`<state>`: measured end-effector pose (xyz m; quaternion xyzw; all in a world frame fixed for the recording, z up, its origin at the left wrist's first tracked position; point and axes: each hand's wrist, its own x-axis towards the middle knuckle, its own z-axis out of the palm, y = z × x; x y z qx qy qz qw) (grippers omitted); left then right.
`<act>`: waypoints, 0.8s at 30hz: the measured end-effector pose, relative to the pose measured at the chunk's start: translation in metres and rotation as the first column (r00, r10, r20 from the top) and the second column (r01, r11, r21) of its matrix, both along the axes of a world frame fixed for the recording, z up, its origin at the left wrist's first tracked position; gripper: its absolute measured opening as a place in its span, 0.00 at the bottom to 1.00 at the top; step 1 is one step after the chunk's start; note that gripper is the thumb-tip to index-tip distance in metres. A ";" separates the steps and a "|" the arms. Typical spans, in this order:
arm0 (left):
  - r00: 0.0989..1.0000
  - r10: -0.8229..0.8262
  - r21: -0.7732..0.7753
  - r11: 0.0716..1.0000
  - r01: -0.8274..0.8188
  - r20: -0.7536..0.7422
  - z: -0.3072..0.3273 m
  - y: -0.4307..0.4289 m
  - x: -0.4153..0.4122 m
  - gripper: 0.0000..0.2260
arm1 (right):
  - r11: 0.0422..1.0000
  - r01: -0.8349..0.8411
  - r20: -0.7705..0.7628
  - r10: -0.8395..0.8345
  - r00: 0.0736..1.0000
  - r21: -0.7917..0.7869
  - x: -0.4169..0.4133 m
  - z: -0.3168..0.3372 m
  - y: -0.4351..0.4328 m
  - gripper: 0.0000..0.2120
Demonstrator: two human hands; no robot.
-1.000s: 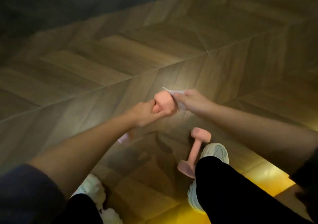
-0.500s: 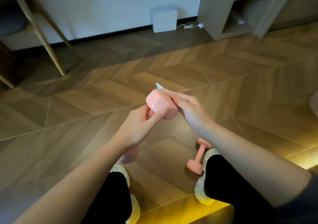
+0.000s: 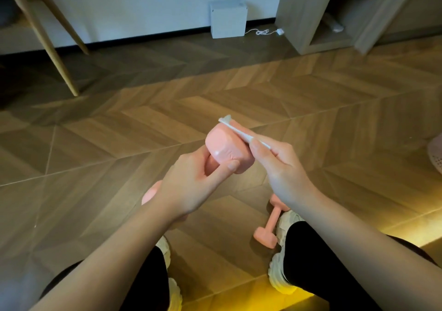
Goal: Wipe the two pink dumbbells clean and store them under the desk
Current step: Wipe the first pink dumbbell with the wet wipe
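Note:
My left hand [image 3: 189,186] grips the handle of a pink dumbbell [image 3: 226,149], held upright above the floor; its top head faces me and its lower head shows below my wrist. My right hand [image 3: 281,167] pinches a folded white wipe [image 3: 241,132] and lays it against the far right side of the top head. The second pink dumbbell [image 3: 271,224] lies on the wooden floor beside my right shoe, partly hidden by my right forearm.
Slanted wooden desk legs [image 3: 51,47] stand at the far left by the wall. A white box [image 3: 228,20] with a cable sits against the baseboard. A grey shelf unit [image 3: 318,16] stands at the far right. My white shoes [image 3: 283,275] are on the floor below.
The camera has tilted up, bringing the wall, box and shelf into view. The held dumbbell has come closer to me, and the wipe now lies along the far right of its top head.

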<state>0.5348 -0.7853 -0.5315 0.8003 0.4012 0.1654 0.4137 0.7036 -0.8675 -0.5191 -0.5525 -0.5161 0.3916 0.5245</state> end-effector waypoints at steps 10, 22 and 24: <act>0.992 -0.064 0.076 0.994 0.072 -0.109 -0.005 -0.001 0.003 0.23 | 0.999 0.049 -0.086 -0.049 0.995 -0.005 0.001 -0.020 -0.007 0.19; 0.991 -0.062 -0.018 0.998 0.060 -0.117 -0.030 0.007 0.010 0.27 | 0.995 0.072 -0.086 -0.078 0.993 -0.072 0.010 -0.043 0.020 0.20; 0.993 -0.055 -0.047 0.998 0.051 -0.102 -0.031 0.007 0.011 0.29 | 0.995 0.058 -0.122 -0.067 0.990 -0.078 0.010 -0.042 0.022 0.19</act>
